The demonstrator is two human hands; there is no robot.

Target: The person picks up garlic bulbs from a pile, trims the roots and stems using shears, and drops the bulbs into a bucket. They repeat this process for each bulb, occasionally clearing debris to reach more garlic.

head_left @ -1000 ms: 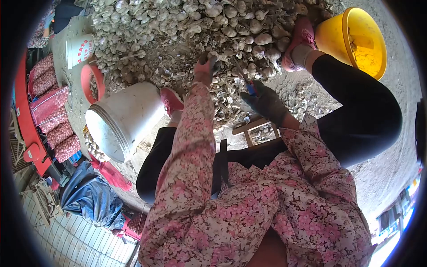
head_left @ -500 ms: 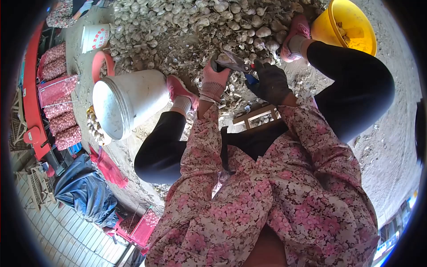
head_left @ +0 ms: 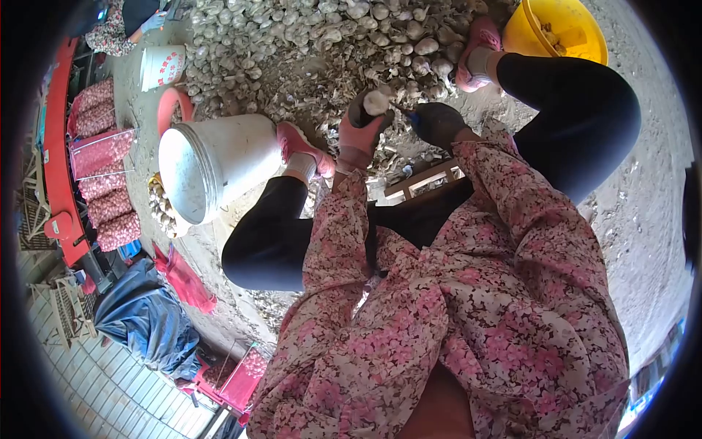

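Note:
My left hand [head_left: 362, 130], in a pink glove, is closed around a pale garlic bulb [head_left: 376, 102] held up in front of me. My right hand [head_left: 437, 122], in a dark glove, grips shears with a blue handle [head_left: 412, 117] right beside the bulb; the blades are mostly hidden behind the hands. A big heap of garlic bulbs [head_left: 322, 29] lies on the ground just beyond both hands, with cut stalks and skins [head_left: 307, 95] spread at its near edge. My legs in black trousers frame the hands on both sides.
A white bucket [head_left: 208, 164] lies tilted by my left foot, a yellow bucket [head_left: 563, 25] stands past my right knee. A small wooden stool [head_left: 424, 183] is under me. Red mesh sacks of garlic [head_left: 102, 183] sit at the left, another white bucket [head_left: 161, 66] and a person's sleeve [head_left: 110, 33] further back.
My left hand came back from the heap with a garlic bulb and now holds it up beside the shears. The view has tilted a little downward.

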